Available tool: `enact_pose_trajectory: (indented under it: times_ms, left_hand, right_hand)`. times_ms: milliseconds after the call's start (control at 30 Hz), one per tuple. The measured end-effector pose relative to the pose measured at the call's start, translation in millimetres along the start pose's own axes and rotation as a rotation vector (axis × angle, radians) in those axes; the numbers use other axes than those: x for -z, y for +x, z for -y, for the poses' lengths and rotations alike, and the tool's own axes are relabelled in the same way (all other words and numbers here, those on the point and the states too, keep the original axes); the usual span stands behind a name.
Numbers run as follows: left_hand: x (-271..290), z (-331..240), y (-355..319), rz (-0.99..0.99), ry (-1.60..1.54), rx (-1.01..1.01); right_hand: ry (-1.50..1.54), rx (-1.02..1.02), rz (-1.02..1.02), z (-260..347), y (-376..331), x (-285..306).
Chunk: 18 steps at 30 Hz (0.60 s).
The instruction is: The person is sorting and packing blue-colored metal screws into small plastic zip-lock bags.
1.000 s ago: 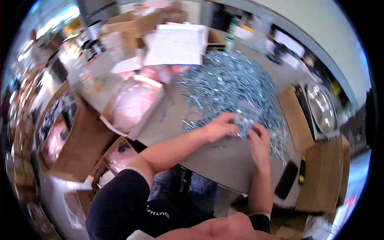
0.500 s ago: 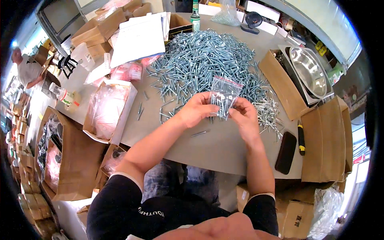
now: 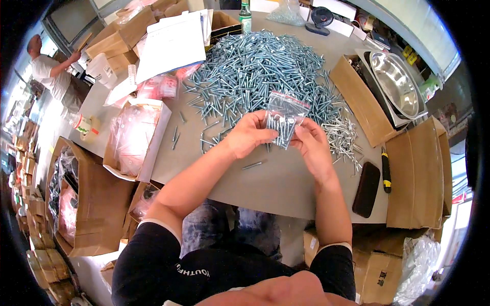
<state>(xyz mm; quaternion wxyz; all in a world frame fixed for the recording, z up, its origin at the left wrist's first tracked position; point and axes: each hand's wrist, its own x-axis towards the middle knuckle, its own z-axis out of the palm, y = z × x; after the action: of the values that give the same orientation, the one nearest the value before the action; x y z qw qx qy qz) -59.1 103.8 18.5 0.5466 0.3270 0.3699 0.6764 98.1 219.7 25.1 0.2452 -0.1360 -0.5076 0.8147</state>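
Observation:
Between my hands, above the near part of the table, is a small clear zip bag with a red line along its top and several screws inside. My left hand pinches its left side, thumb in front. On the other side, my right hand grips the bag's right edge between thumb and fingers. Just beyond lies a big heap of bluish-grey screws. To the right of my right hand spreads a smaller pile of shorter, paler screws. One loose screw lies near my left wrist.
At left stands a white box of clear bags; papers lie behind it. A cardboard box with steel pans, a dark phone and a yellow-black cutter are at right. A green bottle and small fan stand behind.
Both hands still hold the bag, which has shifted slightly; its screws now stand more closely side by side. At far left the other person has raised an arm with a flat brown object.

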Motion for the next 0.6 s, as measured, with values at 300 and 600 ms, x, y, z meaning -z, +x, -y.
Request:
enact_pose_trajectory:
  times_ms: [300, 600]
  left_hand:
    - [-10, 2, -3, 0.052, 0.228, 0.017]
    - [-15, 5, -5, 0.053, 0.164, 0.027]
  right_hand:
    - [-0.143, 0.053, -0.084, 9, -4, -2]
    - [0.005, 0.062, -0.239, 31, -18, 7]
